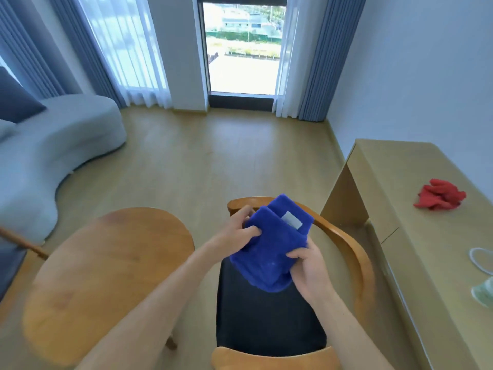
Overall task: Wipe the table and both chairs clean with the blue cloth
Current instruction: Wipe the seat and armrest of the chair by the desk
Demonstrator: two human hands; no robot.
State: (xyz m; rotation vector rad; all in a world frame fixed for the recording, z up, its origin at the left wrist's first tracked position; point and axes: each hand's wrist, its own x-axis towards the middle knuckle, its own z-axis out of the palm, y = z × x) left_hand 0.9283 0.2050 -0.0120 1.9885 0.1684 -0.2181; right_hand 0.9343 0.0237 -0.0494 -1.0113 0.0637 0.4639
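Holding the folded blue cloth above the chair, the left hand and right hand each pinched an edge; a loosened pinch could have dropped it, leaving the tabletop unwiped

**Surfaces and their loads**

Round wooden surface at lower left, bare wood on top. Long pale surface along the right wall, bearing a crumpled red cloth, a white ring and a pale green item cut by the frame edge. Wooden floor carrying both, plus a chair and a grey sofa.
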